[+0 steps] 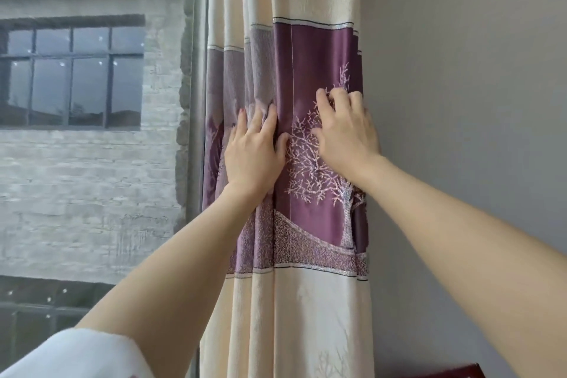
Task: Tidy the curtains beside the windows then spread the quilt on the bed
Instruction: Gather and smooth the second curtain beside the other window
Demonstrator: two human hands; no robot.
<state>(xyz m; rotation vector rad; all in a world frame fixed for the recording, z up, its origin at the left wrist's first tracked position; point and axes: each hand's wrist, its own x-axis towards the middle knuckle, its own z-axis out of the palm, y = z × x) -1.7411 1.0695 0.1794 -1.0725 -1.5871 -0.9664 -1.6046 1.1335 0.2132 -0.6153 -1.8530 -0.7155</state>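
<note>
We are in the first step of the task, tidying the curtain (306, 70), which hangs gathered in vertical folds down the centre of the frame, between the window (92, 101) on the left and the grey wall (460, 101) on the right. The quilt and the bed are not in view, so we judge the second step not yet begun. Our left hand (253, 152) lies flat on the purple band (310, 58) at centre frame, fingers extended and slightly spread, fingertips (242, 115) pressing into a fold; it grips nothing. Our right hand (346, 129) rests just to the right, over the embroidered tree motif (310, 169), near the curtain's wall-side edge. Its fingers are curled, knuckles raised, and appear to bunch or pinch cloth at the tips; we cannot tell whether a fold is actually held, as the fingertips are partly hidden. The next move, in our judgement, calls for drawing the folds together evenly toward the wall side, keeping both hands level so that the band stays aligned. A white sleeve (82, 353) shows at lower left.
</note>
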